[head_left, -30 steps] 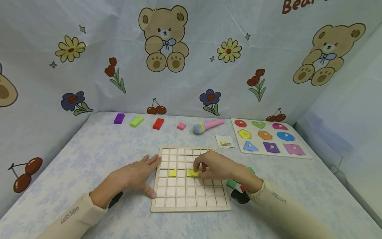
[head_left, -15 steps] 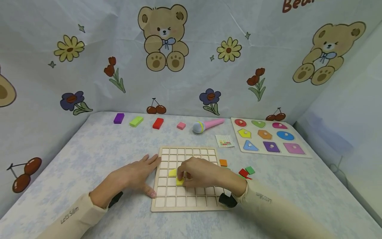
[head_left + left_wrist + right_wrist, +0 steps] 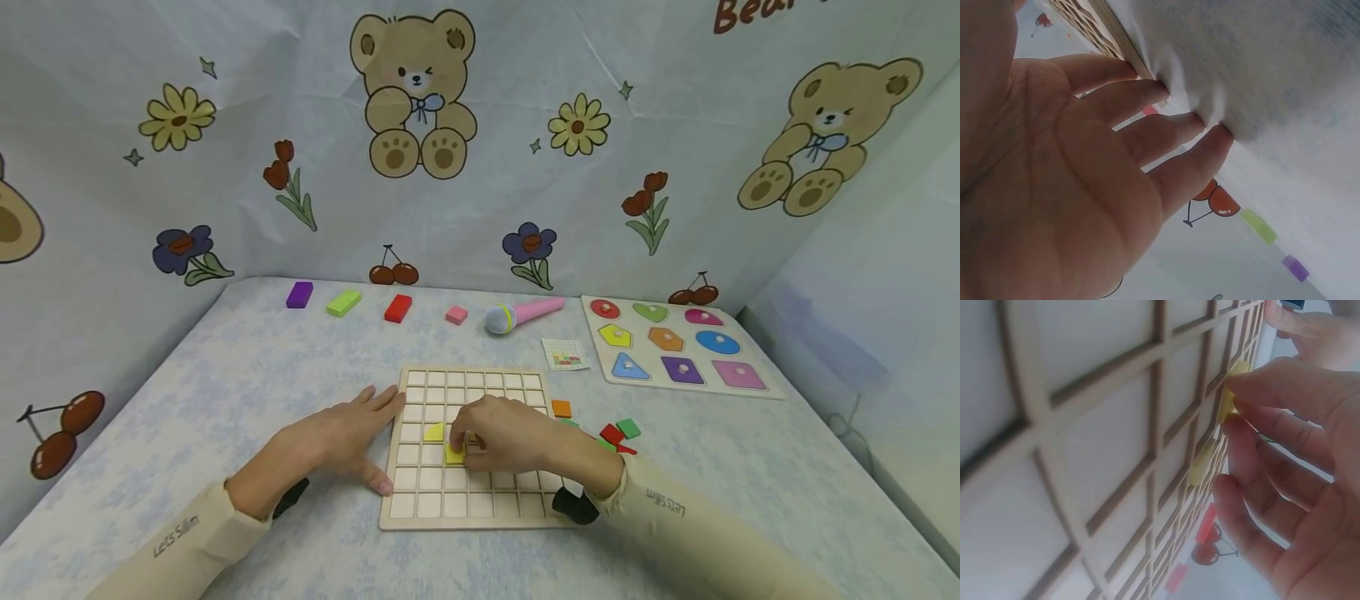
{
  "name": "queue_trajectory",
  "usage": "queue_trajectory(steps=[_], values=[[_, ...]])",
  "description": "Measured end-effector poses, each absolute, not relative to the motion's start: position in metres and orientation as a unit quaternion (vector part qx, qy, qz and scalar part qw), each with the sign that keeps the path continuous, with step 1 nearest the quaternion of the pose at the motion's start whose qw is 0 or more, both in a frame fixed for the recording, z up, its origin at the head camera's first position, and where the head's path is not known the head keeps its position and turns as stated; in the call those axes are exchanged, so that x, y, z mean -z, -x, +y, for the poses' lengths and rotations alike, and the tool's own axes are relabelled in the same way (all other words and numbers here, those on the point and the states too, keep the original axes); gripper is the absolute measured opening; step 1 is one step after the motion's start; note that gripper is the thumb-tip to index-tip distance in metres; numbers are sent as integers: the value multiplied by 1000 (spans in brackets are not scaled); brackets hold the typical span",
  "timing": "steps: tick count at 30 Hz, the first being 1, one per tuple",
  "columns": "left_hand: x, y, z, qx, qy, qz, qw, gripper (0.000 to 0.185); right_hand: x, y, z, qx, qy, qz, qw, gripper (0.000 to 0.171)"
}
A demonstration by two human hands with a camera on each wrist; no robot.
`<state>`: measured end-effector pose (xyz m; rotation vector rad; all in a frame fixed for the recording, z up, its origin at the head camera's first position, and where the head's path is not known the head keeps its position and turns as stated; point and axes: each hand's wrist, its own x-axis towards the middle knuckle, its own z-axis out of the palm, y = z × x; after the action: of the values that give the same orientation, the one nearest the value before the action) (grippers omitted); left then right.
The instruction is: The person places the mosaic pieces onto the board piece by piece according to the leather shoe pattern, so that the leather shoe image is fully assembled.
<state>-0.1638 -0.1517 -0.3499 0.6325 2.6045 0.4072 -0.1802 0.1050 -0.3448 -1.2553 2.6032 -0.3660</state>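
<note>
Yellow square tile (image 3: pixel 453 454) is pinched in the right hand (image 3: pixel 504 435), thumb and fingertips clenched on it as it sits at a cell of the wooden grid board (image 3: pixel 480 500), mid-left area. Can't really tell if it's fully seated, since the hand covers most of it and a few cells too. A second yellow tile (image 3: pixel 433 432) sits just up-left. Left hand (image 3: pixel 333 439) lies flat and released on the counter (image 3: pixel 247 375), fingertips against the board's left edge. Green and red tiles (image 3: pixel 618 431) are partly hidden behind the right wrist.
</note>
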Motion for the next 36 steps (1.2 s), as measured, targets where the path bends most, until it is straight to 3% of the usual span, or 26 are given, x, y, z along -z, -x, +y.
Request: queue_trajectory(steps=[14,19,28,36], values=[[349,162,-152,-148,-225,939,214,124,343,171,109,92,448,885,87,8],[349,162,-151,-149,-223,939,214,124,341,178,131,145,452,875,99,7],[349,164,-152,-144,-227,939,216,125,339,217,209,196,339,916,93,23],[349,163,-152,-146,-225,939,215,125,342,234,238,208,284,923,158,13]])
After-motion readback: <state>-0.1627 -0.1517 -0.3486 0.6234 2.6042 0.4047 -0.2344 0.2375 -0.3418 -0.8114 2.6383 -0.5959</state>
